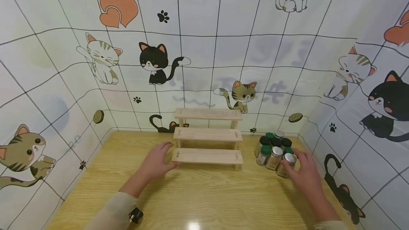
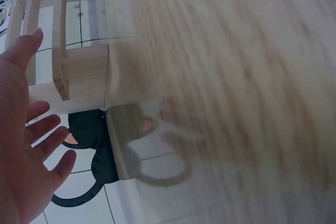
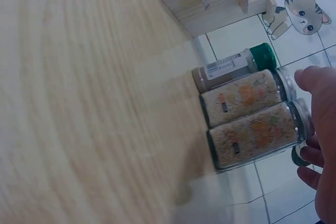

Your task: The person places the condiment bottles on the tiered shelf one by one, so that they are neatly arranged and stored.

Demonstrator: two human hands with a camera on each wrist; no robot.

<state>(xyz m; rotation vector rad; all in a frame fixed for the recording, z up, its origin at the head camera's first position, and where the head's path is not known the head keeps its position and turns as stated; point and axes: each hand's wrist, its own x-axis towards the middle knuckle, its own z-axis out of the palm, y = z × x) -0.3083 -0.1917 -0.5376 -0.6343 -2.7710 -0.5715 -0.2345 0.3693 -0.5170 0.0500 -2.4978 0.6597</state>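
A three-step wooden rack (image 1: 207,156) stands at the back middle of the table. Beside its left end my left hand (image 1: 158,161) is held with fingers spread and nothing in it; in the left wrist view, that hand (image 2: 26,129) shows the thumb pointing toward the rack. Several spice jars with green, black and silver lids are grouped at the right. My right hand (image 1: 305,169) reaches around the front right silver-lidded jar (image 1: 286,168), thumb on the near side, fingers beyond. In the right wrist view, thumb and fingers sit spread about the lid of the nearest jar (image 3: 257,136).
A green-lidded jar (image 1: 263,155) and another silver-lidded jar (image 1: 274,159) stand left of the reached-for jar, with black-lidded ones behind. Cat-printed sheeting (image 1: 198,52) walls the wooden table (image 1: 204,194) at the back and sides. A small black object (image 1: 136,215) is at the left sleeve.
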